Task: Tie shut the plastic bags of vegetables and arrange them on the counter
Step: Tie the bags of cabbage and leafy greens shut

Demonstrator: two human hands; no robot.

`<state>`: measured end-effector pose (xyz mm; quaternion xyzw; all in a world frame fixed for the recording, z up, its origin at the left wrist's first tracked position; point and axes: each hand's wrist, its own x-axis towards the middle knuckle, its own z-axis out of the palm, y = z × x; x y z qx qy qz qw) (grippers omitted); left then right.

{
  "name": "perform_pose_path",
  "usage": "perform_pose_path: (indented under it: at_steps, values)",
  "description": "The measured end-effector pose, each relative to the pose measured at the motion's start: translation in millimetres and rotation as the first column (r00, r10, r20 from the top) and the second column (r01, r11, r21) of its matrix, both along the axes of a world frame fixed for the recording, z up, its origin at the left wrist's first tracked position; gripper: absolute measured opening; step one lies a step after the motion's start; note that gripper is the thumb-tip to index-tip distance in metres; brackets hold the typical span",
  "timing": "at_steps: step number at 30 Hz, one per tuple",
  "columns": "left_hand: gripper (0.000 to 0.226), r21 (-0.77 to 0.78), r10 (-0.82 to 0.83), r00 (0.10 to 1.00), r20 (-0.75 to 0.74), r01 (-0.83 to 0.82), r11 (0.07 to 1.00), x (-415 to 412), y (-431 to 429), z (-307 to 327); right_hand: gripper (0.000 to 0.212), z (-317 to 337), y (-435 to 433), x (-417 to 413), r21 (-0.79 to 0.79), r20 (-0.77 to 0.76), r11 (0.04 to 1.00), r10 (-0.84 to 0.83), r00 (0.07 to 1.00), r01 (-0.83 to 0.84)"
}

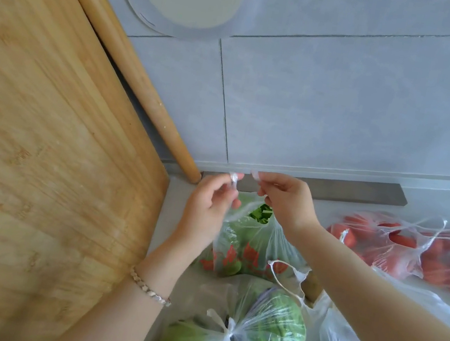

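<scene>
The left hand [207,206] and the right hand [286,204] each pinch one handle of the thin clear plastic bag of green leaves with red print [246,248]. The fingers are curled tight on the handles, held up and a little apart. The bag sits on the grey table [171,209] near the wall. Its top is not tied yet. This looks like the tying step. Next, the handles need to cross and pull into a knot.

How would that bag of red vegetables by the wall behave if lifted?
The bag of red vegetables would probably sag and feel fairly heavy, bulging with round pieces. Its handles lie untied, so pieces might roll out if tipped.
</scene>
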<state>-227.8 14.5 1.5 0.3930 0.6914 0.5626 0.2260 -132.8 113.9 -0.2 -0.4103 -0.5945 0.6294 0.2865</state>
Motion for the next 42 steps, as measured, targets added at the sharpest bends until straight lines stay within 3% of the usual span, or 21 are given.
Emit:
perform_pose_path:
  at_steps: [3,5,8,10,11,14,16,18,20,22,24,27,31,34,37,40,42]
  values:
    - [0.022,-0.019,0.057,0.979,0.195,-0.054,0.998,5,0,-5,0.009,-1,-6,-5,-0.157,-0.100,0.986,-0.080,0.992,0.064]
    - [0.017,-0.025,0.087,0.917,0.389,-0.083,0.996,6,1,-4,0.005,-5,-9,-7,-0.194,-0.102,0.980,-0.064,0.993,0.043]
    - [0.025,-0.070,0.123,0.770,0.626,-0.102,0.992,0,7,-10,0.013,-8,-15,-4,-0.109,-0.048,0.985,0.130,0.990,-0.134]
    - [0.034,-0.132,0.146,0.735,0.663,-0.078,0.988,-5,8,-14,0.022,-8,-15,1,-0.085,-0.038,0.969,0.228,0.973,-0.230]
    - [0.027,-0.144,0.144,0.745,0.652,-0.065,0.987,-6,9,-15,0.023,-8,-15,4,-0.076,-0.033,0.962,0.259,0.965,-0.261]
    - [0.009,-0.130,0.102,0.806,0.584,-0.031,0.991,1,9,-13,0.011,-10,-14,9,0.015,0.040,0.953,0.300,0.953,-0.301]
    - [0.007,-0.106,0.081,0.857,0.509,-0.032,0.994,4,9,-14,0.013,-12,-13,9,0.056,0.091,0.971,0.225,0.970,-0.231]
    - [0.017,-0.094,0.046,0.941,0.335,-0.015,0.995,2,9,-18,0.021,-13,-10,8,0.082,0.115,0.991,0.092,0.989,-0.101]
    - [0.024,-0.137,-0.082,0.996,0.045,0.087,0.987,-1,7,-21,0.024,-16,-5,6,0.061,0.120,0.997,-0.054,0.991,0.047]
    - [0.024,-0.239,-0.243,0.951,-0.191,0.195,0.951,-2,4,-25,0.025,-23,0,3,0.037,0.172,0.990,-0.140,0.975,0.136]
    - [0.024,-0.277,-0.301,0.895,-0.330,0.212,0.937,-1,3,-28,0.025,-32,4,-1,0.072,0.324,0.994,-0.101,0.941,0.082]
    - [0.024,-0.207,-0.254,0.892,-0.373,0.187,0.960,0,4,-30,0.012,-35,4,-6,0.123,0.429,0.987,0.045,0.902,-0.107]
    - [0.025,-0.121,-0.073,0.969,-0.234,0.045,0.992,-13,11,-33,0.017,-25,-2,2,0.117,0.391,0.921,0.303,0.869,-0.373]
    - [0.026,-0.133,0.024,1.000,0.008,-0.023,0.991,-17,20,-34,0.029,-22,-5,12,0.023,0.101,0.928,0.368,0.925,-0.372]
    - [0.021,-0.193,0.039,0.941,0.337,0.028,0.981,-16,28,-39,0.038,-23,0,16,-0.001,-0.154,0.939,0.341,0.927,-0.345]
    - [0.016,-0.172,-0.010,0.815,0.580,0.134,0.976,-19,28,-41,0.033,-24,6,11,0.108,-0.015,0.979,0.177,0.984,-0.175]
    - [0.017,-0.154,-0.031,0.748,0.663,0.177,0.972,-25,29,-37,0.015,-23,12,7,0.185,0.110,0.975,0.108,0.988,-0.127]
